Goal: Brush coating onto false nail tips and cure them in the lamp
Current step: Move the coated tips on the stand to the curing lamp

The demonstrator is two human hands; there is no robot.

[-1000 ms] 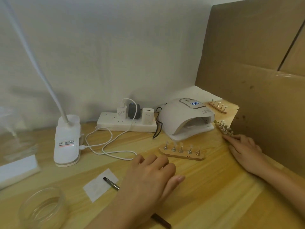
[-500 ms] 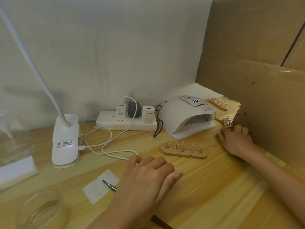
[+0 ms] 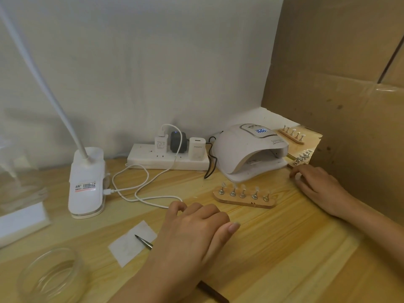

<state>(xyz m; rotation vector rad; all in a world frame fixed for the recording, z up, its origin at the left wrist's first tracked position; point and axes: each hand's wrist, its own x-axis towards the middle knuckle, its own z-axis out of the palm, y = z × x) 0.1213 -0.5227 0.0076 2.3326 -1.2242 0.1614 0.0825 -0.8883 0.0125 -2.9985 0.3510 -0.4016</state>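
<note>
A person's right hand (image 3: 317, 184) draws back from the wooden rack of false nail tips (image 3: 302, 157) just right of the white domed curing lamp (image 3: 249, 149). Its fingers, outstretched a second ago, are now loosely curled and hold nothing; whether they touch the rack cannot be told. That rack looks parked, so the five-tip wooden rack (image 3: 243, 196) before the lamp's mouth seems next. The left hand (image 3: 192, 232) rests palm-down, fingers relaxed, over the thin dark brush (image 3: 143, 241) well in front of the lamp. A third rack (image 3: 291, 135), a brown cardboard wall (image 3: 349, 106) and a white power strip (image 3: 168, 158) crowd the lamp's flanks.
</note>
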